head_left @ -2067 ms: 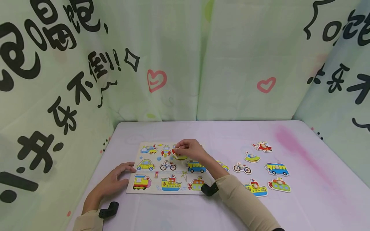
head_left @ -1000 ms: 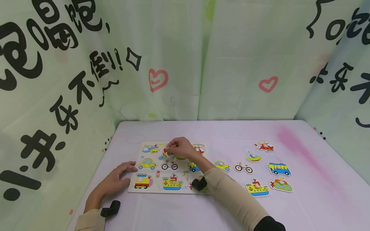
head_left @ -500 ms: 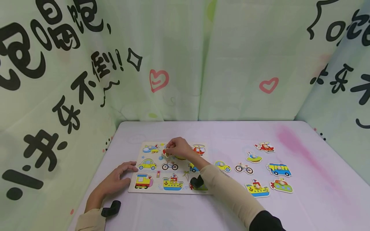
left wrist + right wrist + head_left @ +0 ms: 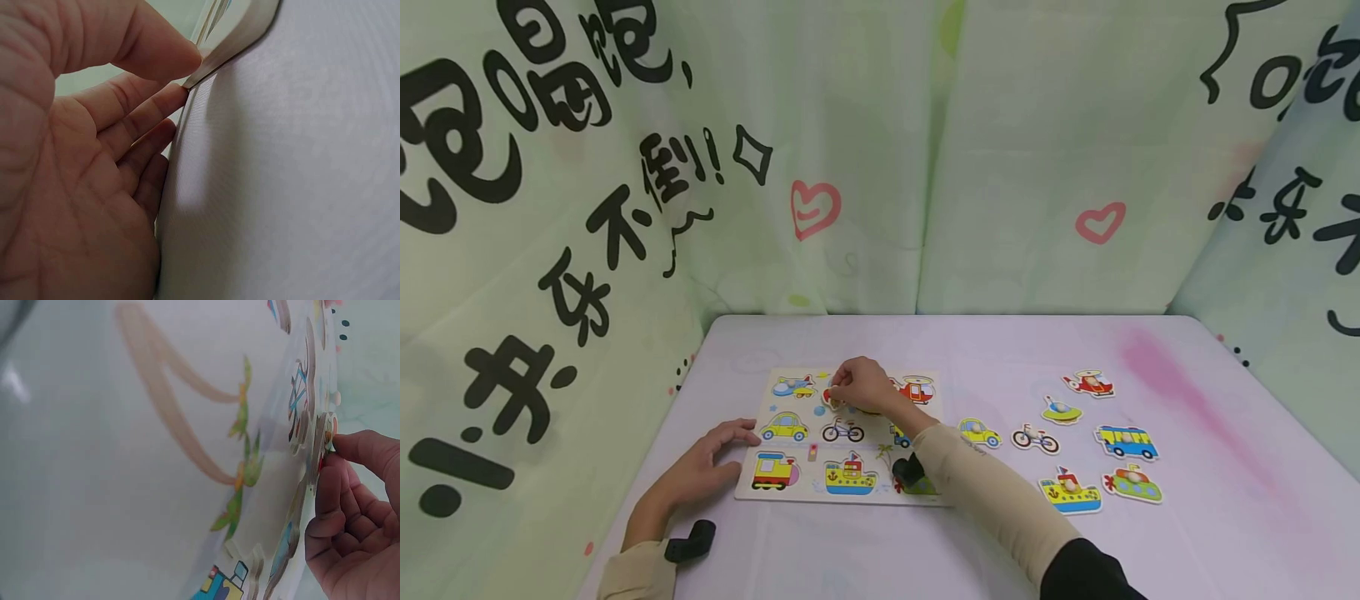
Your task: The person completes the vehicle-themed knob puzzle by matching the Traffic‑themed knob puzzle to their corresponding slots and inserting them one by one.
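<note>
And now a small piece point(image 4: 326, 432) is being pinched between thumb and finger of the right hand point(image 4: 863, 384), being held at the top row of the puzzle board point(image 4: 812, 482), left of where it was being carried two seconds ago; the helicopter picture point(image 4: 916, 389) is no longer being covered, the right forearm point(image 4: 985, 492) is being stretched across, and the left hand point(image 4: 711, 458), fingers loosely extended, is being rested against the board's left edge

- what sort of place is this?
- a small curtained booth, it seems: pale green curtains point(image 4: 865, 100) with black characters point(image 4: 512, 377) and pink hearts point(image 4: 808, 215) stand at the back and both sides of a pale lilac counter point(image 4: 820, 550).
- home or shop?
- can't tell; the curtains hide what's beyond.
</note>
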Available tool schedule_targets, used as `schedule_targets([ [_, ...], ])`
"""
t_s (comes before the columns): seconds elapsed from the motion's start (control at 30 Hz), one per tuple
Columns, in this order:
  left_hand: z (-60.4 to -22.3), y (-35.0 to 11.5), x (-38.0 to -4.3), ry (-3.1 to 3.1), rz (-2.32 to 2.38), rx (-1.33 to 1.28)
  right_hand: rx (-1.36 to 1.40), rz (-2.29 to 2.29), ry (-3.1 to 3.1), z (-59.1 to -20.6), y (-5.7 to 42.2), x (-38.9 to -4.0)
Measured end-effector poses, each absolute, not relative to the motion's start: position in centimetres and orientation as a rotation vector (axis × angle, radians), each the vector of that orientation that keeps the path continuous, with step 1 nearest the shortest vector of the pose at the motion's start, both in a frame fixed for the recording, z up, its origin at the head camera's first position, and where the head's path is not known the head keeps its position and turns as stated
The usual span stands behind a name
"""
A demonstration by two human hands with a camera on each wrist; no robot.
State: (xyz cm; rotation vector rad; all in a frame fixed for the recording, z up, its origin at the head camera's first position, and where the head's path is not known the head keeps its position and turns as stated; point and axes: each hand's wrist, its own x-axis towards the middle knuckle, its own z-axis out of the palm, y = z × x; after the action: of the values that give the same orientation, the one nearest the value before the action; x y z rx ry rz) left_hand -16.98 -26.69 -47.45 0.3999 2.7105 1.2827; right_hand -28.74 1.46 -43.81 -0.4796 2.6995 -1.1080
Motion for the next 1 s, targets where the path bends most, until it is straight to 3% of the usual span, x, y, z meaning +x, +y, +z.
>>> schedule_targets([
  [1.0, -47.4, -26.8, -16.9, 2.738, 1.270, 0.436, -0.456, -1.225, 2.737, -43.4, 2.8, -27.8],
])
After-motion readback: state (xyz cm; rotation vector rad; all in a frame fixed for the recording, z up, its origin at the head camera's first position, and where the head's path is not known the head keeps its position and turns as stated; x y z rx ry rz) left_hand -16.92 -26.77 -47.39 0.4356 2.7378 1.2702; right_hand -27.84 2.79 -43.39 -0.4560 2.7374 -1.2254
